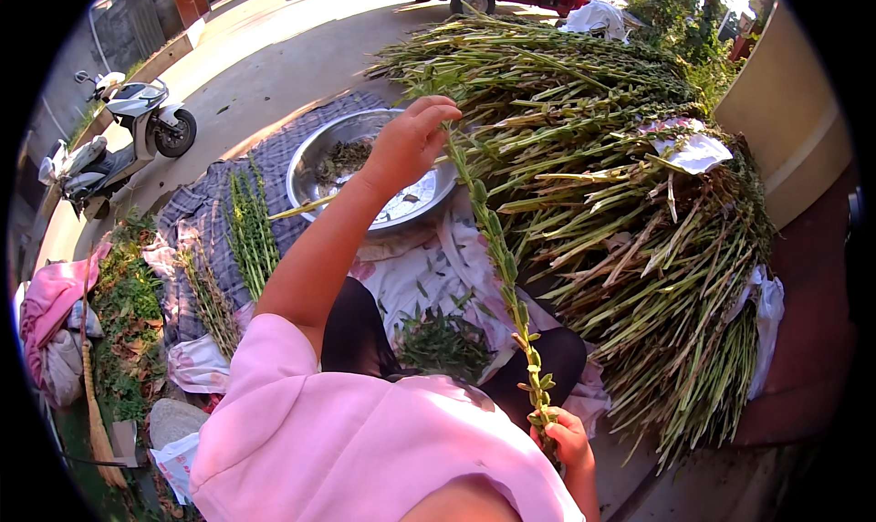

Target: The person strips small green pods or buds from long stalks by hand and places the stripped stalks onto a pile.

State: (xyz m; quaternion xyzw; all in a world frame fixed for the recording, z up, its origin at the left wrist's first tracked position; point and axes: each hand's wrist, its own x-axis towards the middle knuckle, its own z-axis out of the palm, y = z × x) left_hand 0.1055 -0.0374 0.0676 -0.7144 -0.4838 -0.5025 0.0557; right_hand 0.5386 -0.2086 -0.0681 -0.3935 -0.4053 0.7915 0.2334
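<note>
A long green sesame stalk (497,239), lined with pods, slants across in front of me. My left hand (411,143) reaches up over the metal basin with its fingers closed at the stalk's far end. Low at the right, my right hand (568,440) is wrapped round the leafy near end. The shiny round basin (438,192) behind my left forearm contains dry brown plant bits (343,160). A pale bare stalk (301,209) passes behind that forearm. Loose green leaves (443,344) lie heaped on the pale cloth (465,257) between my legs.
A big pile of cut stalks (630,221) fills the right side. Green stalks (251,225) and browner ones (208,289) lie on the checked cloth (196,198) at left. Further left are a broom (96,412) and pink cloth (59,303). A scooter (128,139) stands beyond.
</note>
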